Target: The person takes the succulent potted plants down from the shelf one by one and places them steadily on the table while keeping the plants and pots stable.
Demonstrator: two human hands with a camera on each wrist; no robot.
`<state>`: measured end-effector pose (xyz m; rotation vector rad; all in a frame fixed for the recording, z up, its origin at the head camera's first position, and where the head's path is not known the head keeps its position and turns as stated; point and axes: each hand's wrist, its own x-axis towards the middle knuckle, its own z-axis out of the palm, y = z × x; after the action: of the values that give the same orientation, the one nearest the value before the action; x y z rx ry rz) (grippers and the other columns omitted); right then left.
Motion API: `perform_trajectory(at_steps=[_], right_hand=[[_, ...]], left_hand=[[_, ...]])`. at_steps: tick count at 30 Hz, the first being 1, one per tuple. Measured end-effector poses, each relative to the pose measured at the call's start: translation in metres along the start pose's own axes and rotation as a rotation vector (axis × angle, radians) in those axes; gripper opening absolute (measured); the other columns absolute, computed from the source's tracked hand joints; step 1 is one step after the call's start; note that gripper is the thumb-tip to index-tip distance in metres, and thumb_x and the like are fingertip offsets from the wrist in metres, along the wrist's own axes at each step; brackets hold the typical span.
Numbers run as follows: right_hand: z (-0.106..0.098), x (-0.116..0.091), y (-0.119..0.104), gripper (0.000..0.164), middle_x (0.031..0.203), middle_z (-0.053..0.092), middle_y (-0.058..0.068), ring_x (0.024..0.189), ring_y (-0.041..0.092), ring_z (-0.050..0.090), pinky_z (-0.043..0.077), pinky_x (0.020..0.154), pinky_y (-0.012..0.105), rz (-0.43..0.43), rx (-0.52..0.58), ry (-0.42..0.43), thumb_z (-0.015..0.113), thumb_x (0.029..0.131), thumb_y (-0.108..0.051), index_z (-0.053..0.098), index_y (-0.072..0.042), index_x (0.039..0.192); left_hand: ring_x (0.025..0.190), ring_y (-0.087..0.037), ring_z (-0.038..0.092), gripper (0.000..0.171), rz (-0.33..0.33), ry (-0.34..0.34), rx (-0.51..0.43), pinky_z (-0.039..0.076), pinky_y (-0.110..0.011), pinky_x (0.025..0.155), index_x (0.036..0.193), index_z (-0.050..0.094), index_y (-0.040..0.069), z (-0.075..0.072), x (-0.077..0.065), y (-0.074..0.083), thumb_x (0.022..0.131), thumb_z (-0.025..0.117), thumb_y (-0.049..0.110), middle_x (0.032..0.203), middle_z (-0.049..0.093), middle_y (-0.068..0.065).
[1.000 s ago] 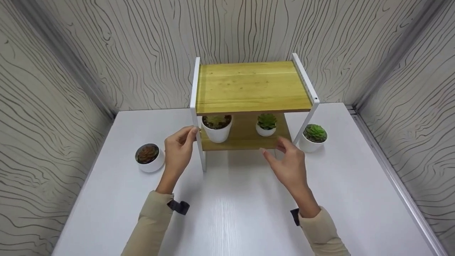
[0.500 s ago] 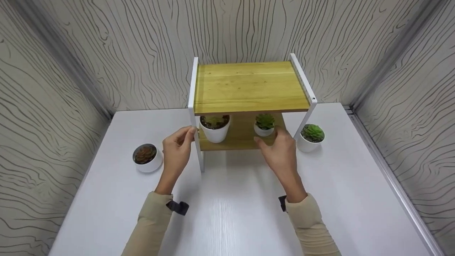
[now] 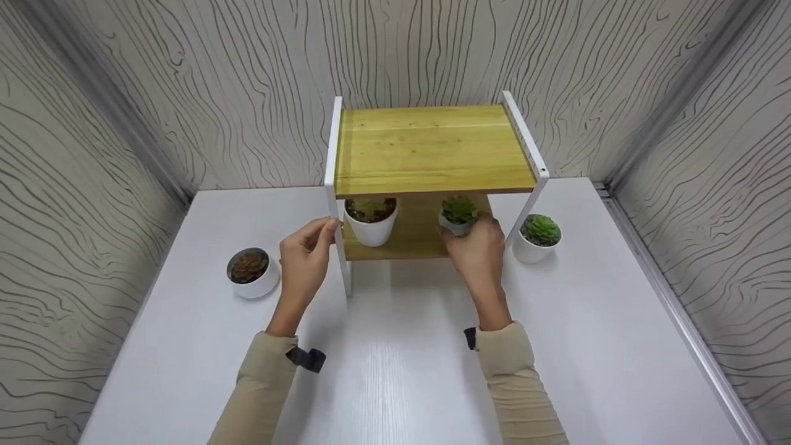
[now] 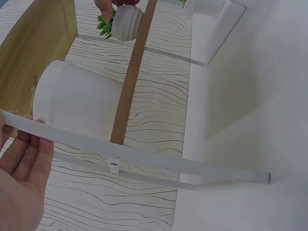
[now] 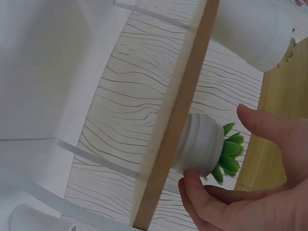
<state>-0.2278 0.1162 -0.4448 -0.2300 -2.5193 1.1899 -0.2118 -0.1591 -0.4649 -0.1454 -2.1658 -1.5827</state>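
Note:
In the head view my left hand (image 3: 304,259) pinches the white left front post (image 4: 86,139) of a small two-tier shelf with wooden boards (image 3: 432,148). My right hand (image 3: 479,250) reaches in over the lower board at a small ribbed white pot with a green succulent (image 5: 199,144). In the right wrist view its fingertips (image 5: 192,178) touch the pot's side, while the thumb stands apart from it. A larger white pot (image 3: 372,232) with dark soil stands at the left of the lower board, beside the left hand.
On the white table (image 3: 383,371), a white pot with a reddish-brown succulent (image 3: 250,272) stands left of the shelf. Another white pot with a green succulent (image 3: 537,238) stands close to the right post. Wood-patterned walls (image 3: 266,74) enclose the back and sides.
My right hand has moved inward and left, from in front of the lower board to the small succulent pot. The left hand keeps its hold on the post.

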Motion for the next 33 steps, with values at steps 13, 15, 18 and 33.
perform_trajectory(at_steps=[13, 15, 18, 33], right_hand=[[0.012, 0.007, -0.002, 0.077, 0.128, 0.059, 0.036, 0.121, 0.051, 0.060, 0.051, 0.103, 0.066, 0.089, -0.037, 0.030, 0.085, 0.083, -0.030, 0.053, 0.015, 0.136], [0.013, 0.009, 0.000, 0.079, 0.130, 0.057, 0.036, 0.123, 0.049, 0.058, 0.049, 0.105, 0.066, 0.108, -0.029, 0.023, 0.084, 0.083, -0.031, 0.051, 0.014, 0.140], [0.015, 0.011, 0.003, 0.080, 0.131, 0.056, 0.035, 0.123, 0.048, 0.057, 0.048, 0.107, 0.065, 0.122, -0.013, 0.019, 0.084, 0.084, -0.032, 0.050, 0.014, 0.141], [0.022, 0.016, 0.006, 0.065, 0.125, 0.064, 0.029, 0.118, 0.047, 0.064, 0.052, 0.099, 0.066, 0.148, -0.017, 0.032, 0.079, 0.086, -0.037, 0.060, 0.008, 0.130]], left_hand=[[0.097, -0.023, 0.079, 0.024, 0.003, -0.020, -0.014, 0.065, -0.034, 0.092, 0.116, 0.078, 0.003, 0.000, 0.001, 0.000, 0.106, 0.063, 0.020, 0.111, 0.080, -0.014], [0.096, -0.023, 0.079, 0.024, 0.001, -0.018, -0.016, 0.065, -0.033, 0.092, 0.116, 0.078, 0.003, 0.000, 0.001, 0.000, 0.106, 0.064, 0.020, 0.110, 0.080, -0.015], [0.098, -0.024, 0.079, 0.024, -0.004, -0.014, -0.014, 0.065, -0.034, 0.092, 0.116, 0.078, 0.004, 0.001, 0.000, 0.001, 0.106, 0.064, 0.020, 0.111, 0.080, -0.015], [0.098, -0.024, 0.080, 0.023, -0.002, -0.014, 0.017, 0.065, -0.036, 0.092, 0.115, 0.079, 0.008, 0.000, 0.000, 0.000, 0.106, 0.065, 0.023, 0.110, 0.081, -0.009]])
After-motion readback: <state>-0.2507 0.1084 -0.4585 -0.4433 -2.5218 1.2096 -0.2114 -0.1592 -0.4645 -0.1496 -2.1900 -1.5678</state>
